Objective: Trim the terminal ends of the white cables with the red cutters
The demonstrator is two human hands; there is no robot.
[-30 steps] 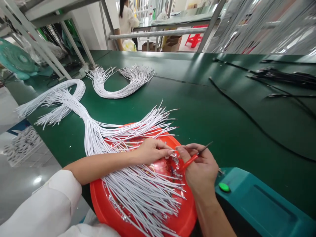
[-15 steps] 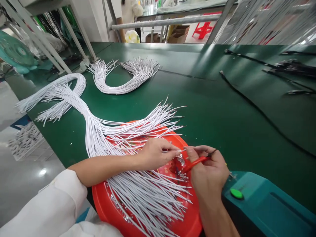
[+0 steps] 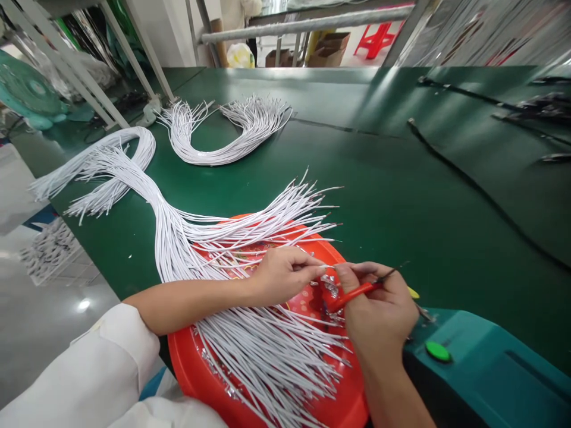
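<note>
My left hand (image 3: pixel 283 276) is closed in a pinch on a thin white wire (image 3: pixel 329 266) above a red plastic tray (image 3: pixel 178 362). My right hand (image 3: pixel 381 303) holds a red-handled tool (image 3: pixel 354 295) with a thin dark tip; its kind is unclear. The thumb and fingertips of that hand meet at the wire's end, right beside my left fingertips. Whatever sits on the wire's end is too small to make out. Loose white wires (image 3: pixel 263 345) fan across the tray under my left forearm. Small shiny metal pieces (image 3: pixel 330 285) lie in the tray below my fingers.
Two more white wire bundles (image 3: pixel 218 157) (image 3: pixel 145 148) lie on the green table (image 3: pixel 357 178). A teal machine (image 3: pixel 491 362) with a green button stands by my right forearm. Black cables (image 3: pixel 473 184) lie at right. Metal shelf legs (image 3: pixel 138 53) rise at left.
The whole view has shifted slightly. Both hands keep their hold, fingertips still together at the wire, with the red-handled tool in nearly the same pose.
</note>
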